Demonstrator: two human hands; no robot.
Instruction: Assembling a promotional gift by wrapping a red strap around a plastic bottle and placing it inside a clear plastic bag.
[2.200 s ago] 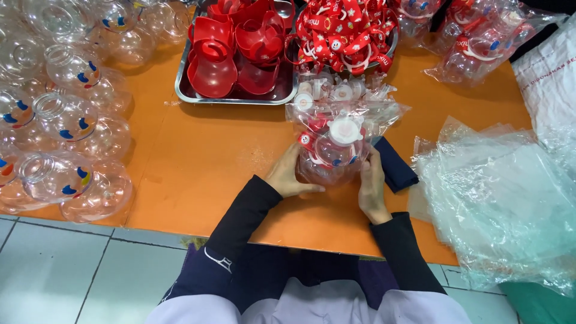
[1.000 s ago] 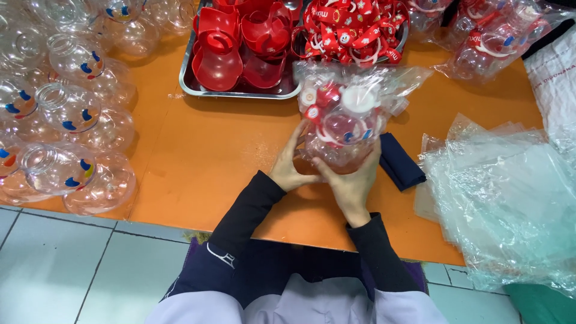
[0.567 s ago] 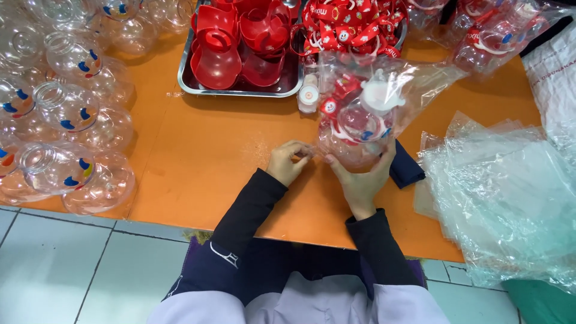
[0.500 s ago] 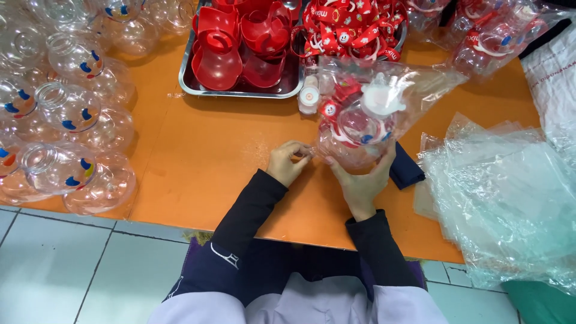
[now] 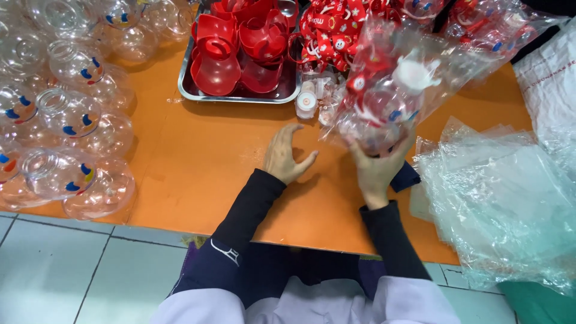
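Head view. Right hand (image 5: 377,171) raised off table (image 5: 198,162), fingers curled up under bagged bottle (image 5: 390,96), gripping its lower end; wrist bent back, forearm in dark sleeve running down to near table edge. Bagged bottle lifted and tilted, blurred, above table right of centre, top reaching toward red straps (image 5: 327,30). Left hand (image 5: 287,157) resting low over table, palm down, fingers spread wide, holding nothing; just left of bagged bottle, not touching it.

Steel tray (image 5: 240,96) of red parts beyond left hand, bare orange strip between. Clear bottles (image 5: 66,120) crowding left edge. Heap of clear bags (image 5: 504,204) on right, overhanging near edge. Open table only in middle, around left hand.
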